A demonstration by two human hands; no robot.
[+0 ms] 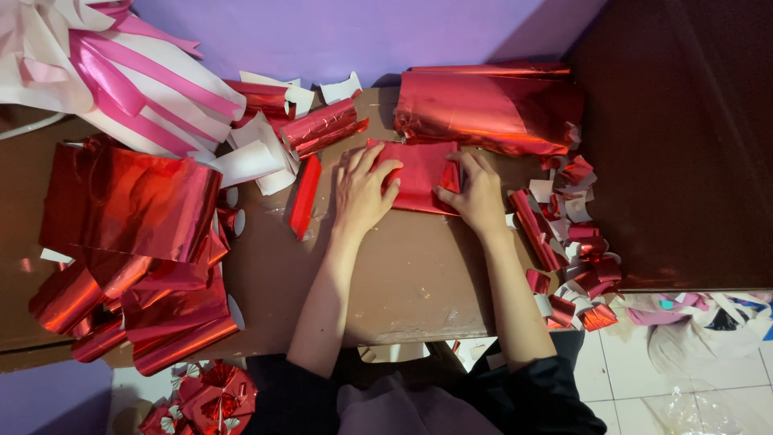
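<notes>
Left hand (pixel 362 193) flat, right hand (pixel 475 197) pinching red foil sheet (pixel 423 173); foil rolls (pixel 487 109) crowd counter (pixel 419 274) edges, centre bare.

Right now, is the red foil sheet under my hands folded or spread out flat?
Folded, it seems. The red foil sheet is a small rectangle, the left hand flat on it and the right hand pressing its right edge.
</notes>
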